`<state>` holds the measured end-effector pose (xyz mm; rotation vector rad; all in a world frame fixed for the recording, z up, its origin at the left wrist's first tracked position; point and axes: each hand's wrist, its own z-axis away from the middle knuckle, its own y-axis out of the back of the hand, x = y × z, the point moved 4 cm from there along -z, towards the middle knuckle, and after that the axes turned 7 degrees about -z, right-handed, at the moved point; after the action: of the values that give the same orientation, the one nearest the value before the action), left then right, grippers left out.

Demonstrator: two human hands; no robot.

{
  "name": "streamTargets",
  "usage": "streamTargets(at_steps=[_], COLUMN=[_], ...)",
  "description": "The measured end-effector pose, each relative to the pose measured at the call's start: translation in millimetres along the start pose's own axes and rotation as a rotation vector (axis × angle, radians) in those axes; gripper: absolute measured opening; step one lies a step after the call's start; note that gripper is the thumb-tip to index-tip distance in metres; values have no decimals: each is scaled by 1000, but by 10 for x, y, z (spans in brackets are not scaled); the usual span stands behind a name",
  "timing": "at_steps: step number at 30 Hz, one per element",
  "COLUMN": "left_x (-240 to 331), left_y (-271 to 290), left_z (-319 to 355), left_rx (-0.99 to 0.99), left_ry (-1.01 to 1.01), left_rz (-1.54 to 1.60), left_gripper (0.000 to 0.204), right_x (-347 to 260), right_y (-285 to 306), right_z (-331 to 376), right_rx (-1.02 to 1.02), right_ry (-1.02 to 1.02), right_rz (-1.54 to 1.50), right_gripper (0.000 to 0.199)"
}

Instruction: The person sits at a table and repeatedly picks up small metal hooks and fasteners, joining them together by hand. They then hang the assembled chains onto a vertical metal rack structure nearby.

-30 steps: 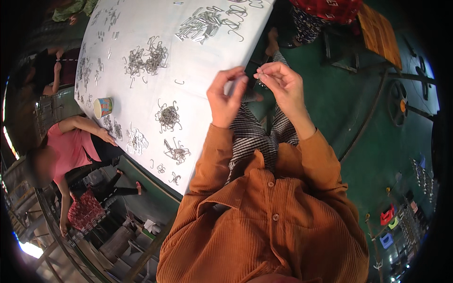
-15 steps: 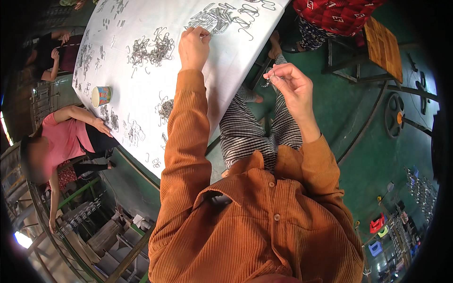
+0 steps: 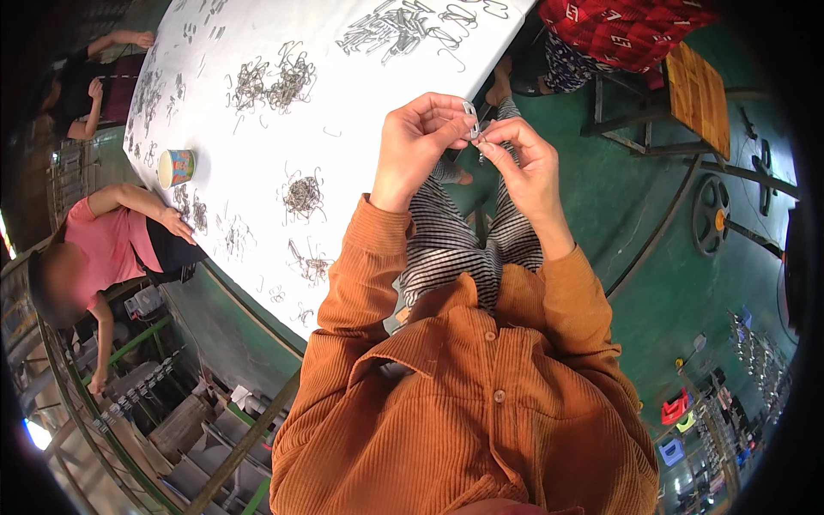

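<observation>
My left hand point(image 3: 421, 146) is closed in a pinch on a small flat metal piece with slots point(image 3: 470, 120), held up past the table's edge. Close against it, my right hand point(image 3: 528, 167) pinches a small shiny metal piece point(image 3: 482, 148), mostly hidden by the fingers, so its shape does not show. The two pieces are at or nearly at each other; I cannot tell if they are joined. On the white table point(image 3: 360, 112) lie a heap of similar flat slotted pieces point(image 3: 386, 34) and a tangled pile of dark wire hooks point(image 3: 273, 81).
Smaller hook piles point(image 3: 302, 196) and a paper cup point(image 3: 177, 168) are on the table. Another person in pink point(image 3: 120, 240) sits at the left edge; one in red point(image 3: 618, 30) sits at the upper right by a wooden stool point(image 3: 699, 90). A black wheel point(image 3: 711, 215) stands at right.
My left hand has come back from the heap of flat pieces toward my right hand, carrying a slotted metal piece. My right hand has stayed nearly in place.
</observation>
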<state>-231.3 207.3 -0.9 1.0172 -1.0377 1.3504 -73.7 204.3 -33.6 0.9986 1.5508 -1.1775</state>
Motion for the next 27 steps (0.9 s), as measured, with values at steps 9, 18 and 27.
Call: streamTargets(at_steps=[9, 18, 27], left_x=[35, -356, -761], left_y=[-47, 20, -4], left_z=[126, 12, -142], left_rx=[-6, -9, -48], left_ry=[-110, -526, -497], left_rz=[-88, -364, -470], left_gripper=[12, 14, 33], right_x=[-83, -243, 3], right_y=[-27, 113, -1682], right_z=[-11, -292, -1143], right_rx=[-35, -9, -675], right_ry=[98, 33, 267], right_rz=[250, 310, 665], right_gripper=[9, 12, 17])
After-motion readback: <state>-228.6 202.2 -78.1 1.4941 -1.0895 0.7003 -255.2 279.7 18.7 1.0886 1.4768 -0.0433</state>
